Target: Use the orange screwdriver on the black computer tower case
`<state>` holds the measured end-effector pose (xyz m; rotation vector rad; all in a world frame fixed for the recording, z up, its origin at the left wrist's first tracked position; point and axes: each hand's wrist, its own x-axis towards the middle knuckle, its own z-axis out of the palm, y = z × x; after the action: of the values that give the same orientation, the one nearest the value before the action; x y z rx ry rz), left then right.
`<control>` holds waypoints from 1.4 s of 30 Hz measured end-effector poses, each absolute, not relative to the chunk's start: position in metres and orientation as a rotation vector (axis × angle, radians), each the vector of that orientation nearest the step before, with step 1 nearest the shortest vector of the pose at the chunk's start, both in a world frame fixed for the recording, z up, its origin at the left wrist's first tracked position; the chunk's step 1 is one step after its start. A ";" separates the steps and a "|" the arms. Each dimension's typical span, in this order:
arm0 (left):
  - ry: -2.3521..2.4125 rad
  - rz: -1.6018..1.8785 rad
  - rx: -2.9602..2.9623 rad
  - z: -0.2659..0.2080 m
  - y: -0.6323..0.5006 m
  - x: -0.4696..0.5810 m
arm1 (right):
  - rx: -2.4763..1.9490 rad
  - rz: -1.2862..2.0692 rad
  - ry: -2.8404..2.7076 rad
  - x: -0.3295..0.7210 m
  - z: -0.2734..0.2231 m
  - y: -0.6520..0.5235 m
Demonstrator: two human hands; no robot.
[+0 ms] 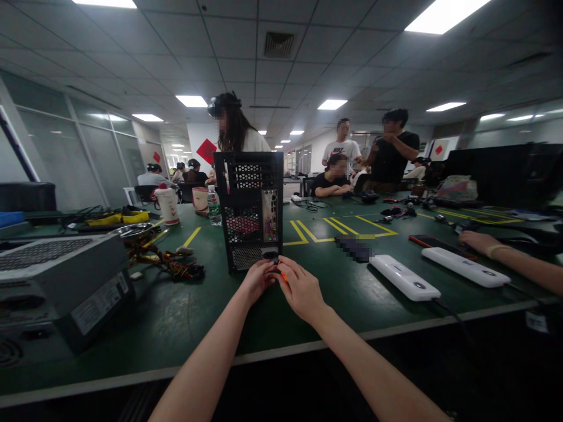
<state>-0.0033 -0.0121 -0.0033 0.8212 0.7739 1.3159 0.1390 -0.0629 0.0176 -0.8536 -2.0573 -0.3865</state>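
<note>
One orange item (284, 277) in right hand (303, 291), left hand (258, 280) near computer case (250, 202).

bare left hand (257, 281), bare right hand (304, 288), slim wrists (319, 314), long bare forearms (206, 357)

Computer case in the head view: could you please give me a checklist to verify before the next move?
1. Computer case upright on the green table: ok.
2. Right hand has a grip on the orange item: ok.
3. Whole orange item visible: not ok, partly covered.
4. Left hand touching the case: cannot tell.
5. Loose wires apart from the case: ok.
6. Bottle upright: ok.
</note>
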 end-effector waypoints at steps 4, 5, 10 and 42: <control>0.806 1.315 0.819 -0.003 -0.012 -0.003 | -0.901 -0.368 -2.020 0.139 0.017 -0.062; 0.806 1.316 0.821 -0.003 -0.012 -0.003 | -0.908 -0.356 -2.017 0.139 0.018 -0.064; 0.797 1.302 0.825 -0.002 -0.012 -0.002 | -0.863 -0.345 -2.051 0.140 0.022 -0.070; 0.785 1.281 0.852 0.003 -0.018 -0.003 | -0.879 -0.264 -1.968 0.143 0.019 -0.066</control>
<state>-0.0027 -0.0183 0.0031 0.8519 0.7847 1.2806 0.1427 -0.0657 0.0185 -0.8785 -1.9682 -0.2642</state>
